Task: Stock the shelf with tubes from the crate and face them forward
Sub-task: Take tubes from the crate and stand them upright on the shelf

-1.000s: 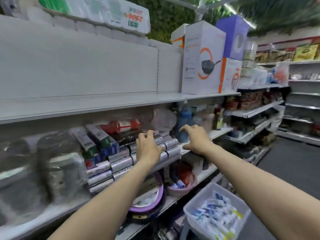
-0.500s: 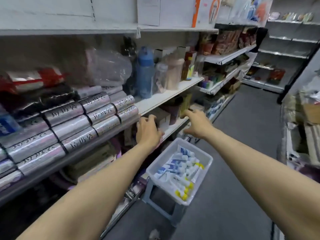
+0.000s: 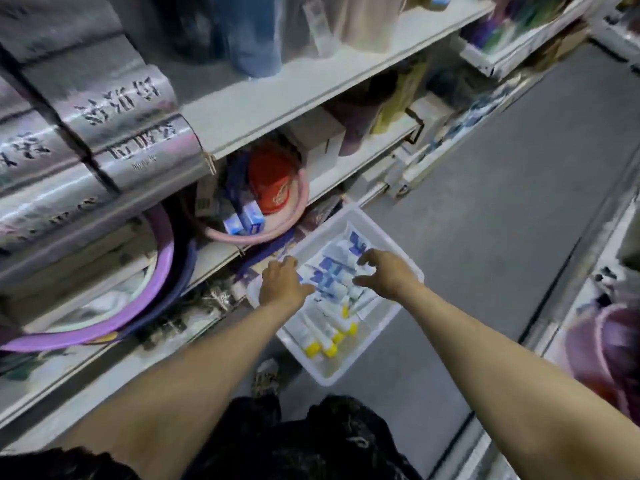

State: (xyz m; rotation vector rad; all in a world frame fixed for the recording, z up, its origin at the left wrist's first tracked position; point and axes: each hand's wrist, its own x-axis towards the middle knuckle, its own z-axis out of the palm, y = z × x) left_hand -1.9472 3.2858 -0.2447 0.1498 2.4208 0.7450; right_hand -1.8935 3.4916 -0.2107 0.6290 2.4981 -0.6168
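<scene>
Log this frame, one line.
phase: pick | left hand: over tubes in crate | right hand: over tubes | grasp: none seen

The light is soft and a bit dim. The silver rolls (image 3: 138,133) on the left shine with white glare. The white crate (image 3: 346,374) and its tubes (image 3: 332,271) look brightest and sharpest. It is dark under the shelves (image 3: 277,95). The edges are smeary and blurred, and the shelf lines bend near the corners.

Retail shop aisle. Tiered white shelves (image 3: 311,95) above the left hand (image 3: 282,282) carry stacked silver-wrapped boxes (image 3: 131,109) and a pink basin (image 3: 298,209); a grey aisle floor (image 3: 502,202) runs beyond the right hand (image 3: 388,271) past further stocked shelving (image 3: 512,43).
</scene>
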